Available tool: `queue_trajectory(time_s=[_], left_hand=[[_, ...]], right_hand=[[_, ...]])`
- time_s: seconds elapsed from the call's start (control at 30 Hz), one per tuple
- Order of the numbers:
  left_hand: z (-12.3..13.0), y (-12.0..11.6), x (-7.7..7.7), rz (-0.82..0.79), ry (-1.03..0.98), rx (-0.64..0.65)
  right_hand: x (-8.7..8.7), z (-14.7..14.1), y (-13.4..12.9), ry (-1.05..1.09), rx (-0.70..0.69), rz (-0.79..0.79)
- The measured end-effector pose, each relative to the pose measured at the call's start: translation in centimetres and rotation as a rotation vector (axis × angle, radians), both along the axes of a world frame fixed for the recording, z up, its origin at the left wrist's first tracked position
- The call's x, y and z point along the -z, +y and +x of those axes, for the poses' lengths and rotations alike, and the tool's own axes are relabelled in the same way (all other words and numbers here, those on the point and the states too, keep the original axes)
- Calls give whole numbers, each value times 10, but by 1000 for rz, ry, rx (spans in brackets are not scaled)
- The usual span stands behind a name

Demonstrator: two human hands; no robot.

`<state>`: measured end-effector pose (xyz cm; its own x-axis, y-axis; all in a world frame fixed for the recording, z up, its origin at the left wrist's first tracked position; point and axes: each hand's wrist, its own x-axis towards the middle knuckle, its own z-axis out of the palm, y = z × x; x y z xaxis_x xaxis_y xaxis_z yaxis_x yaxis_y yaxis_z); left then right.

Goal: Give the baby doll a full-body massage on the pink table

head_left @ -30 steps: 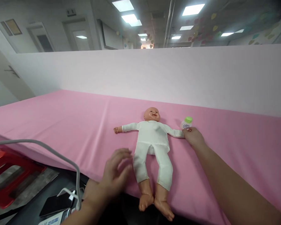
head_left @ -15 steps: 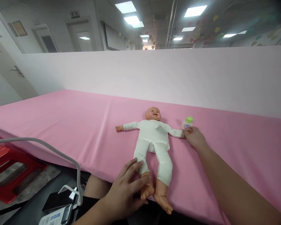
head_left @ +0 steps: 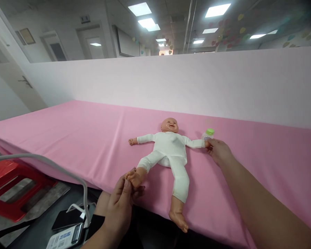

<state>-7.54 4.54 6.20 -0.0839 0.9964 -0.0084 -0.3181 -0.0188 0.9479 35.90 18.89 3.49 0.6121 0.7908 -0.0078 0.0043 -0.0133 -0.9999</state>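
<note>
A baby doll (head_left: 170, 144) in a white top and trousers lies on its back on the pink cloth (head_left: 98, 135), arms spread wide. My left hand (head_left: 122, 197) grips the doll's foot at the left of the view, and that leg is swung out to the side. The other leg points toward me, its bare foot at the cloth's near edge. At the right, my right hand (head_left: 220, 151) is closed on the doll's hand. Just behind that hand stands a small clear bottle with a green cap (head_left: 209, 132).
A white wall panel (head_left: 186, 83) with glass above runs behind the cloth. At lower left are a red stool (head_left: 15, 169), a black phone (head_left: 67, 218), a white device with a small screen (head_left: 64, 238) and a grey cable (head_left: 54, 164).
My left hand has closed on the doll's foot and moved it left, spreading the legs. The doll's arm at the right has shifted slightly up and right with my right hand.
</note>
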Motion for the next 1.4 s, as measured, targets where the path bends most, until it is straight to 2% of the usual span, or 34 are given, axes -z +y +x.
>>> queue_trajectory(time_s=[0.07,0.17,0.23,0.33,0.47,0.57,0.67,0.73,0.83,0.93,1.0,1.13,1.3,1.4], left_hand=[[3,-1,-11,-26,-103,-1],[3,-2,-24,-15,-137,-5],[3,-1,-27,-7,-129,-14],[1,2,-24,-5,-100,-17],[-7,11,-20,12,21,42],[-17,21,-26,45,176,156],[-23,28,-33,98,249,215],[-27,28,-32,122,266,229],[-33,22,-20,147,306,277],[-42,13,-7,197,430,370],[-46,9,-5,251,527,448],[-43,8,-15,330,613,616],[-32,10,-34,399,641,666],[-23,12,-49,448,613,687]], right_hand=[[-1,-1,2,118,-4,42],[-3,-5,3,245,-29,82],[-5,-8,2,301,-44,96],[-8,-14,1,354,-73,96],[-10,-21,0,374,-103,48],[-9,-23,1,375,-96,-14],[-7,-21,1,380,-74,-84],[-7,-20,2,387,-49,-118],[-6,-17,3,385,-19,-128],[-7,-15,4,356,-16,-97],[-7,-16,4,329,-24,-73],[-9,-18,1,294,-46,-45],[-14,-24,-4,253,-65,-3],[-23,-34,-9,134,-51,64]])
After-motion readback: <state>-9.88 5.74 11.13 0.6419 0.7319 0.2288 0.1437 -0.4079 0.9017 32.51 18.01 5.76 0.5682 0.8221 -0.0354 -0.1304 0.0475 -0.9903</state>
